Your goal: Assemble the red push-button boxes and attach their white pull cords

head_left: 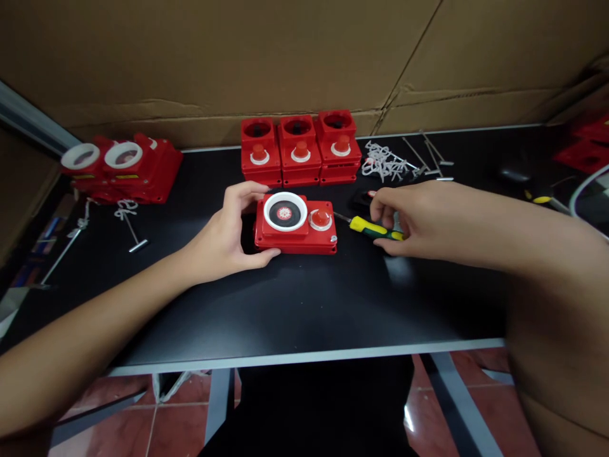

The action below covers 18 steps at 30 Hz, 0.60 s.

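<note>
While our left hand [227,231] clasped the left end of the red box [295,227], thumb on the near edge and fingers curled over the far edge, the box lay flat on the black table [304,304], near its middle. We saw a white ring [285,211] around a dark disc with a red centre on the box's top, and beside it, toward the right end, a red button [320,218] in a smaller white collar. A small metal screw head [333,239] showed at the near right corner of the box.

Our right hand [413,219] hung just to the right of the box, fingers bent down and closed lightly on the screwdriver [375,229], whose yellow and green handle lay on the table with its thin metal shaft pointing toward the box's right end. The tip came close to the box; we could not tell whether it touched.

Behind the box, against the cardboard wall [304,57], stood three more red boxes [299,149] side by side, each with an open round hole at the far end and a red button nearer to us. To their right lay a heap of white cords [383,162] and some metal pins [428,155]. At the far left, two finished red units [124,166] with white rings rested on their sides, with a white cord and pin [129,219] just in front of them.
</note>
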Tool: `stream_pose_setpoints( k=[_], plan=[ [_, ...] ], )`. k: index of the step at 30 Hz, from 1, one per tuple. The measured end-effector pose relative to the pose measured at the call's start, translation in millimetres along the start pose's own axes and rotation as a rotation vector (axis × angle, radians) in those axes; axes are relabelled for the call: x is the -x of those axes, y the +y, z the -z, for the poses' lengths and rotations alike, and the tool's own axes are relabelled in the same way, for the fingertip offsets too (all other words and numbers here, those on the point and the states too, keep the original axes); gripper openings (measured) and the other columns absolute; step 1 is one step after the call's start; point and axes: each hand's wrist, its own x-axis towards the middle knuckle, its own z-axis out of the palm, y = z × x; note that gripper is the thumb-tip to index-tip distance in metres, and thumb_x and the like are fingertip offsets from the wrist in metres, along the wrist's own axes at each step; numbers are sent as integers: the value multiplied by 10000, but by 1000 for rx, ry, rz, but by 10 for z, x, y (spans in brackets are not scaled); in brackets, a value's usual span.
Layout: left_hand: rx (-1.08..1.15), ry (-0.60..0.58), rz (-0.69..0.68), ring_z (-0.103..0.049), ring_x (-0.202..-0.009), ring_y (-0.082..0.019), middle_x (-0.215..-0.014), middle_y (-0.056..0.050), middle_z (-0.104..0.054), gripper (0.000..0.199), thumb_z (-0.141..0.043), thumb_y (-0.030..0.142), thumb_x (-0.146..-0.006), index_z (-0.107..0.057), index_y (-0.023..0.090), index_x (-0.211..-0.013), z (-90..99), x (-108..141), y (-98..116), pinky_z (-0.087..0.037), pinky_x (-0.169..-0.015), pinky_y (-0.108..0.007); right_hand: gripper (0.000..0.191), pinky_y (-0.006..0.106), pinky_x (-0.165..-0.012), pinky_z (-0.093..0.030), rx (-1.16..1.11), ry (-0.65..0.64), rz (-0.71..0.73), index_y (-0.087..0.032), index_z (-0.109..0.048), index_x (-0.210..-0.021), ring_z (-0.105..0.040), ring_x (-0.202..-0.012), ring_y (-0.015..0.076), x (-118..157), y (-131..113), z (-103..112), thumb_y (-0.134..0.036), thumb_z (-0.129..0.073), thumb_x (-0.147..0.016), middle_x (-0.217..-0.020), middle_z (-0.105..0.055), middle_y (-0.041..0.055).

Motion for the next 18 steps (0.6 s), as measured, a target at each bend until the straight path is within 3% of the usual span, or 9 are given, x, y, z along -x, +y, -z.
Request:
stream_pose_setpoints(
  k=[6,10,15,18],
  plan=[
    [8,4,19,-749,-1436,-355,-1508,-143,-682,921,-980,369,-892,-395,282,-1598,-6,3,-8,-651,-1256,-545,331,365,-487,-338,85,63,-1,-310,-608,-837,-563,-552,217,58,-95,108,-248,-913,-728,-708,-702,-4],
    [4,0,27,-746,-1443,-369,-1524,-154,-659,939,-998,387,-862,-404,286,-1582,-13,22,-58,-652,-1244,-547,191,410,-606,-428,-2,197,8,-290,-655,-928,-611,-643,227,89,-175,290,-250,-808,-822,-806,-734,23],
    [0,-9,46,-760,-1421,-378,-1509,-154,-657,945,-1016,417,-849,-427,280,-1576,18,29,-99,-651,-1232,-556,131,460,-708,-517,-372,422,-21,-312,-742,-938,-674,-803,262,131,-326,462,-335,-837,-853,-930,-751,33],
    [9,-39,24,-764,-1420,-377,-1505,-154,-663,959,-1022,413,-856,-419,282,-1591,49,21,-96,-654,-1223,-552,194,446,-708,-549,-637,678,-52,-306,-780,-937,-687,-822,262,103,-451,416,-401,-935,-871,-979,-756,48]
  ],
)
